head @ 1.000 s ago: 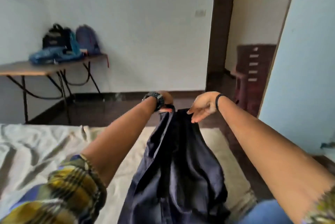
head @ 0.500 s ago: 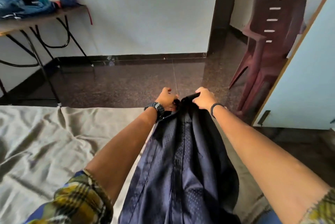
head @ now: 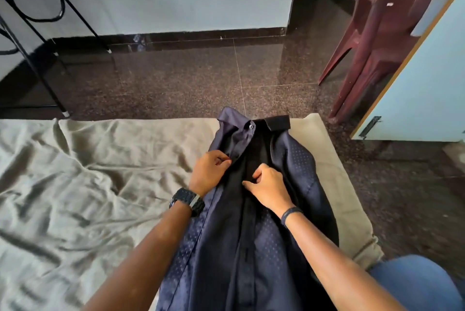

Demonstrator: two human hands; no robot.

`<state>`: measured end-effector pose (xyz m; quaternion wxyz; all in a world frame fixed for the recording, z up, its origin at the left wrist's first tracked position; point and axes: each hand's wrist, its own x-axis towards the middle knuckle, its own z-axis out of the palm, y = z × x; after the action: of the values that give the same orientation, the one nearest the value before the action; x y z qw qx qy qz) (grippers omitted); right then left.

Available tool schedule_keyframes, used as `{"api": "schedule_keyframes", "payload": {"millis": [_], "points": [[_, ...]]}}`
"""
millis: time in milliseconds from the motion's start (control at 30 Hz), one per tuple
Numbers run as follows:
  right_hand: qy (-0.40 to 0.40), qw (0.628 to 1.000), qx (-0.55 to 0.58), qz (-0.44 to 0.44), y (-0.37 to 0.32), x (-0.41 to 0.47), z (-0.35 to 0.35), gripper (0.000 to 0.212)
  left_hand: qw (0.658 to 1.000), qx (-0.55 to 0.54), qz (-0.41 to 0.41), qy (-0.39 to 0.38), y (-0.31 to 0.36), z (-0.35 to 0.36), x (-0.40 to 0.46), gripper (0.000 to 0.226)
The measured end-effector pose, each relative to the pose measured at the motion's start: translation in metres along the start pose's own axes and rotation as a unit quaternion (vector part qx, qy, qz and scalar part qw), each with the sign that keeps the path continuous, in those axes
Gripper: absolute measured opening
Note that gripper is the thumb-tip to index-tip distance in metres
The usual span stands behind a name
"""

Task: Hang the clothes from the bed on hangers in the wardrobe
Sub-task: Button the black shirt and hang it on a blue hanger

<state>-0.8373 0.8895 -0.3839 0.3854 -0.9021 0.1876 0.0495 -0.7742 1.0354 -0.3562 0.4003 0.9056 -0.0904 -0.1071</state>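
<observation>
A dark navy dotted shirt (head: 297, 174) lies lengthwise on the bed (head: 88, 185), collar toward the far edge, a button showing near the collar. My left hand (head: 210, 171), with a black watch on the wrist, pinches the left front edge of the shirt below the collar. My right hand (head: 269, 188) pinches the dark placket at the shirt's middle, just right of the left hand. The light blue wardrobe door (head: 422, 79) stands at the right. No hanger is visible.
The bed carries a wrinkled beige sheet. Beyond it is dark speckled floor (head: 191, 79). A maroon plastic chair (head: 377, 33) stands at the far right next to the wardrobe door. Black metal table legs (head: 30, 41) stand at the far left. My blue-jeaned knee (head: 412, 283) shows at bottom right.
The shirt went from being held up by its collar to lying flat on the bed. Both hands came back from the collar to the shirt's front opening, and the view tilted down.
</observation>
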Motion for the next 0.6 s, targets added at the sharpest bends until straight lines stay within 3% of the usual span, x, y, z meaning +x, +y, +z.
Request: {"api": "schedule_keyframes", "payload": {"millis": [133,233,333,467,533,600], "points": [[-0.014,0.999,-0.038,-0.018,0.002,-0.003,0.002,0.034,0.974,0.116,0.038,-0.191,0.008,-0.007,-0.003,0.043],[-0.002,1.000,-0.012,0.002,0.002,-0.001,-0.002,0.025,0.952,0.142,0.051,-0.267,0.011,-0.016,0.003,0.065],[0.021,0.999,0.014,0.020,0.005,-0.001,-0.004,0.017,0.948,0.203,0.051,-0.241,0.013,-0.022,0.002,0.060],[-0.002,0.997,-0.078,-0.013,-0.003,-0.010,-0.002,0.033,0.956,0.240,0.028,-0.163,0.015,-0.025,-0.003,0.035],[-0.005,0.993,-0.113,-0.017,-0.007,-0.012,-0.002,0.031,0.967,0.181,-0.012,-0.179,0.009,-0.025,-0.004,0.020],[0.009,0.994,-0.112,-0.014,-0.008,-0.014,-0.003,0.022,0.981,0.039,-0.052,-0.183,0.002,-0.025,-0.006,0.018]]}}
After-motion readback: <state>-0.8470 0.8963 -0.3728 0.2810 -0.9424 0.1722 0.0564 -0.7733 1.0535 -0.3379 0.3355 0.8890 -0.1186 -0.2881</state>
